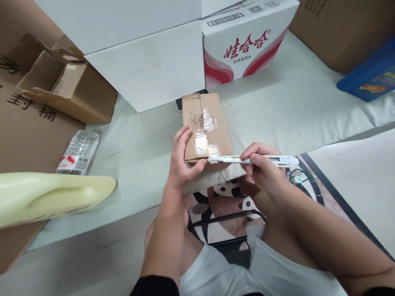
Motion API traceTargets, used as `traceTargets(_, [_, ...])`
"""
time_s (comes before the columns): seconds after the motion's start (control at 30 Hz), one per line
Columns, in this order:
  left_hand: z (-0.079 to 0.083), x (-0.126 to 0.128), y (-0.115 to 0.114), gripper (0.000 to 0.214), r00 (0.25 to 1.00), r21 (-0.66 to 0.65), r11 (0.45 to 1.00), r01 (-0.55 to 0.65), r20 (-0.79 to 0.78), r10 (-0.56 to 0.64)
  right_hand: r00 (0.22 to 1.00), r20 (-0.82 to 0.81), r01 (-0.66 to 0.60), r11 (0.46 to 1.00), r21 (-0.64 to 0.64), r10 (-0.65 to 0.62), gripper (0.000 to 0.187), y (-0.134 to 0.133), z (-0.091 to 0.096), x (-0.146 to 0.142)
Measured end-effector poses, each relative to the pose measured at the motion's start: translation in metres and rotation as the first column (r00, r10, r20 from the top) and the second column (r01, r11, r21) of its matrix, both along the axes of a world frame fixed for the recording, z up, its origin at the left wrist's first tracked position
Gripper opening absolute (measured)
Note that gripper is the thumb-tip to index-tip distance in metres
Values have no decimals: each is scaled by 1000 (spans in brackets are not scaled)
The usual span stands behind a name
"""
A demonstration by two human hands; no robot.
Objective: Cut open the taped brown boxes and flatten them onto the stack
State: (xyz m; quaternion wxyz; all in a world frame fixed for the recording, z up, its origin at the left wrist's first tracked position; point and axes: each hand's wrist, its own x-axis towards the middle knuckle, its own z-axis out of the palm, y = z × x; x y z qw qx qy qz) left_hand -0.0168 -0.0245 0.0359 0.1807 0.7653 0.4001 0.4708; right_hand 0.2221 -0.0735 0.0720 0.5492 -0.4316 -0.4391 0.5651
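Observation:
A small brown cardboard box [216, 102] with strips of clear tape lies on the pale green cloth. My left hand [181, 162] grips its near left corner, fingers along the left side and thumb at the near edge. In my right hand [263, 164] is a white box cutter [279, 160], pinched between thumb and fingers. It points left, and its tip touches the taped near edge of the box close to my left thumb. Under the tip the cardboard edge looks slightly parted. A dark flat object with a light rim [178, 105] shows partly behind the box.
Behind stand a large white box [154, 70] and a red-and-white printed carton [247, 49]. On the left are an open cardboard box [92, 94], a clear plastic bottle [82, 144] and a pale yellow jug [61, 193]. A blue container [370, 78] lies at right.

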Motion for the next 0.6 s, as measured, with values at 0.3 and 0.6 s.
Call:
traceTargets(0.3, [-9,-4,3,68,963,-95,995,-25,266,49,790,502,300,936,183,-352,20,22,-6,14])
traceTargets(0.6, [-24,-17,23,75,655,-400,904,-149,645,393,86,994,4,998,-64,63,74,51,-44,34])
